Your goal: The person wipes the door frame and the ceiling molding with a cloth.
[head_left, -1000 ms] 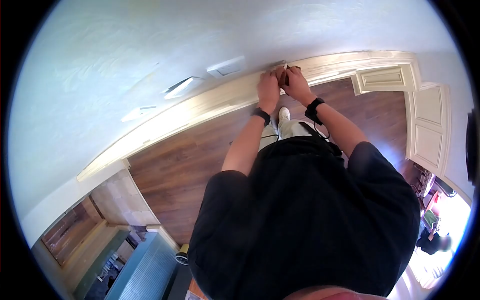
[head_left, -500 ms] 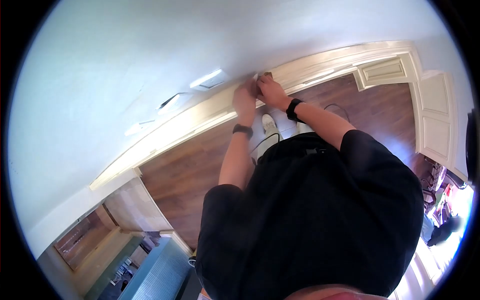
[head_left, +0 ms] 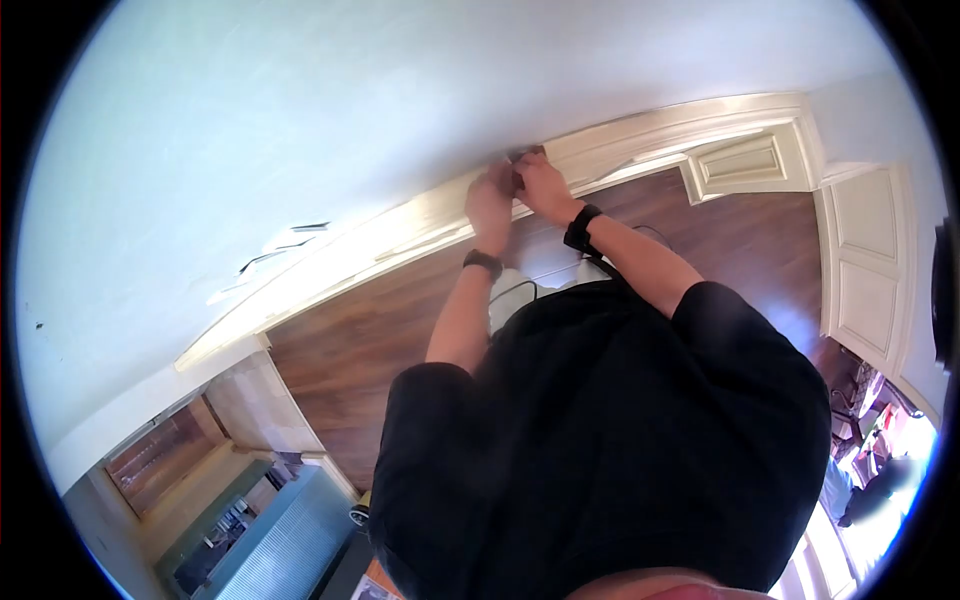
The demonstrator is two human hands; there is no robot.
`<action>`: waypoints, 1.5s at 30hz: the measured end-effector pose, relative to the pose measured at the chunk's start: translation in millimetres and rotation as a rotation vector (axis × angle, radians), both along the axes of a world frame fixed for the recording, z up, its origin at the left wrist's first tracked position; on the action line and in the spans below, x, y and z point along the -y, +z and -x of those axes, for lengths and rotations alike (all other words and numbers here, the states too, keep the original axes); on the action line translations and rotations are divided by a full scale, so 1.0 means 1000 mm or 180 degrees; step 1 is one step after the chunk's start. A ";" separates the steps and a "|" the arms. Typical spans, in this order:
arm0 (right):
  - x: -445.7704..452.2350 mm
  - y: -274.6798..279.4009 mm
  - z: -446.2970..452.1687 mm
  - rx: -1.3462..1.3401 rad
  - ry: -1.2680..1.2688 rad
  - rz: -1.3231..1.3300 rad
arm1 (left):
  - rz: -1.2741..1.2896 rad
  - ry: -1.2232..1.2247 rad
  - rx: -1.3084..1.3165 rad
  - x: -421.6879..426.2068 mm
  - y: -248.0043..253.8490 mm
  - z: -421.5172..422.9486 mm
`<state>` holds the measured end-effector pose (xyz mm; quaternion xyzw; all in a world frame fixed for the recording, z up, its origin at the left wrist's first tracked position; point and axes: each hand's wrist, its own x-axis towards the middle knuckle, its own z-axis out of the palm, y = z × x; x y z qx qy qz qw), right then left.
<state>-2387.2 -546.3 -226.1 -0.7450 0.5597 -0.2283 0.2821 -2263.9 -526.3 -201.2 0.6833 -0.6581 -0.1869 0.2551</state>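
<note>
Both my hands meet at the cream moulding [head_left: 620, 140] that runs along the pale wall. My right hand [head_left: 546, 190], with a black band on its wrist, has its fingers bent and closed round a small dark brown piece [head_left: 526, 154], whose kind I cannot make out. Close beside it, my left hand [head_left: 489, 208] is smeared by motion. Its fingertips come up to the same spot, and whether they grip anything is hidden. Another dark band [head_left: 483, 263] sits on the left wrist.
Brown wood flooring [head_left: 370, 300] lies below the moulding. Cream panelled doors [head_left: 868, 260] stand at the right. A blue ribbed surface [head_left: 290, 535] is at lower left. Bright patches with dark edges [head_left: 290, 243] show along the wall. A thin dark cable [head_left: 515, 286] hangs by my body.
My view has shifted a little, and my shoe has gone out of sight. The hands stay together at the moulding. A whitish bit at the fingertips no longer shows.
</note>
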 end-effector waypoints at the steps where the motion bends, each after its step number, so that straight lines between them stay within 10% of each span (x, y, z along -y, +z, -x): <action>1: 0.001 0.004 0.019 -0.0016 -0.0004 0.0018 | -0.0028 -0.0047 -0.0140 -0.001 0.001 0.019; 22: 0.028 -0.005 0.205 0.0162 0.0031 0.0046 | -0.0018 -0.0192 -0.0161 0.035 -0.022 0.195; 45: 0.021 -0.002 0.172 0.0315 0.0255 -0.0089 | -0.0255 -0.0306 -0.0136 0.022 -0.014 0.144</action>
